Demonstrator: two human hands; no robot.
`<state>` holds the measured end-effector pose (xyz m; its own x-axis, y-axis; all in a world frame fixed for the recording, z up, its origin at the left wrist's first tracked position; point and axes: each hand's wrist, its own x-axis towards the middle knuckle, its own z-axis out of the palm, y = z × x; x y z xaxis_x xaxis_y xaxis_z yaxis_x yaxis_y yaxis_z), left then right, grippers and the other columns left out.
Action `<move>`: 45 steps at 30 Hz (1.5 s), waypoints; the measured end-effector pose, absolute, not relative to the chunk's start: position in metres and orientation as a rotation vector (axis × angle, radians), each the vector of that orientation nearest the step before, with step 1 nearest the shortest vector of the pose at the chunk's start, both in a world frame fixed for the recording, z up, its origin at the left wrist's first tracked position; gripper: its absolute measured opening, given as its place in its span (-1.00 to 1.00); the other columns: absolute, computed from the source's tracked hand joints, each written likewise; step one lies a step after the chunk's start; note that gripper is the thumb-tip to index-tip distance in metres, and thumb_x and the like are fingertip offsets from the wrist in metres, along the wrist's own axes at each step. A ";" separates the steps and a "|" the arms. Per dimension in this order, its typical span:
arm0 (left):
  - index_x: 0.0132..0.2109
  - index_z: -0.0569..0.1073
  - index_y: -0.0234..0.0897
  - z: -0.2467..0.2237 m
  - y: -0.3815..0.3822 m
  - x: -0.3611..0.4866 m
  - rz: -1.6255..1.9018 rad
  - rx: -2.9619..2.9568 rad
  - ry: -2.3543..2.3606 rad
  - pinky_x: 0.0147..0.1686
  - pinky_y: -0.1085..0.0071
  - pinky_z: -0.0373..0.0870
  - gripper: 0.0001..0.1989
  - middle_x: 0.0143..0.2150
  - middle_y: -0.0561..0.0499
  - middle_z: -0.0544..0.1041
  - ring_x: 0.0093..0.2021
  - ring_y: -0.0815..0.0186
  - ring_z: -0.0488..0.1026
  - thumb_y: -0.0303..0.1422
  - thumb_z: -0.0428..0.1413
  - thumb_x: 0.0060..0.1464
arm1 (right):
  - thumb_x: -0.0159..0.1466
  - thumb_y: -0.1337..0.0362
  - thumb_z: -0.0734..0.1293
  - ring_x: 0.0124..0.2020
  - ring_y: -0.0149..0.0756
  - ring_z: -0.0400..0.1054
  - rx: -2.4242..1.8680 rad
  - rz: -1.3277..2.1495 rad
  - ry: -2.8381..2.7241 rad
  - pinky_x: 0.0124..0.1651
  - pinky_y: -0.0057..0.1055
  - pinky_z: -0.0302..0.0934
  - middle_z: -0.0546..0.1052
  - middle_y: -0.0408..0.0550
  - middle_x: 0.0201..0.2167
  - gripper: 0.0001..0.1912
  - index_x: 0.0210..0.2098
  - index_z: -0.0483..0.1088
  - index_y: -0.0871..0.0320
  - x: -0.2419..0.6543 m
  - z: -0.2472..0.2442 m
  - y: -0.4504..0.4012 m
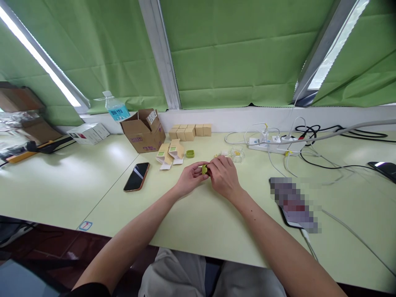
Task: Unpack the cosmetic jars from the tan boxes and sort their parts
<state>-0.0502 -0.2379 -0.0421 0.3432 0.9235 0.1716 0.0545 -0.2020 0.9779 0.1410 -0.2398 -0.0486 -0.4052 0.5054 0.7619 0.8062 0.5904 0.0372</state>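
Observation:
Between my hands, just above the table, is a small yellow-green piece (pixel 204 169), partly covered by fingers; its exact kind is too small to make out. My left hand (pixel 189 179) pinches it from the left with thumb and fingers. From the right, my right hand (pixel 224 175) closes over its other side, with the fingertips mostly hidden. A small green open case (pixel 189 154) lies just beyond my left hand. Two opened little cardboard boxes (pixel 176 151) stand to its left, flaps out. Clear plastic pieces (pixel 237 155) with yellow bits lie behind my right hand.
Several small closed boxes (pixel 185 133) line the wall beside a larger open carton (pixel 144 134) and a water bottle (pixel 114 108). A phone (pixel 136 177) lies left, another phone (pixel 292 206) right on a cable. A power strip (pixel 276 144) with tangled cords sits at the back right.

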 end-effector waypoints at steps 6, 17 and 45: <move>0.21 0.60 -0.27 -0.044 -0.237 -0.049 1.059 1.553 0.915 -0.13 0.30 0.56 -0.39 -0.32 0.02 0.56 -0.24 0.27 0.55 -0.15 0.46 0.07 | 0.44 0.44 0.31 -0.06 -0.05 0.26 -1.041 -0.558 -2.078 -0.04 -0.15 0.05 0.59 0.07 -0.21 -0.83 -0.18 0.56 0.16 0.141 -0.048 -0.240; 0.26 0.56 -0.29 -0.046 -0.239 -0.048 1.044 1.426 0.854 -0.02 0.23 0.57 -0.34 -0.23 -0.03 0.67 -0.16 0.22 0.61 -0.19 0.47 0.05 | 0.39 0.47 0.33 -0.07 -0.10 0.27 -0.947 -0.496 -2.018 -0.08 -0.15 0.04 0.59 -0.02 -0.29 -0.75 -0.36 0.55 0.08 0.143 -0.050 -0.240; 0.15 0.58 -0.24 -0.045 -0.230 -0.053 1.088 1.605 0.877 0.22 0.04 0.59 -0.56 0.18 -0.17 0.66 0.21 0.04 0.61 -0.30 0.36 0.13 | 0.45 0.36 0.31 -0.01 -0.02 0.30 -1.006 -0.414 -2.024 0.03 -0.14 0.16 0.59 0.11 -0.14 -0.86 -0.12 0.53 0.15 0.148 -0.043 -0.243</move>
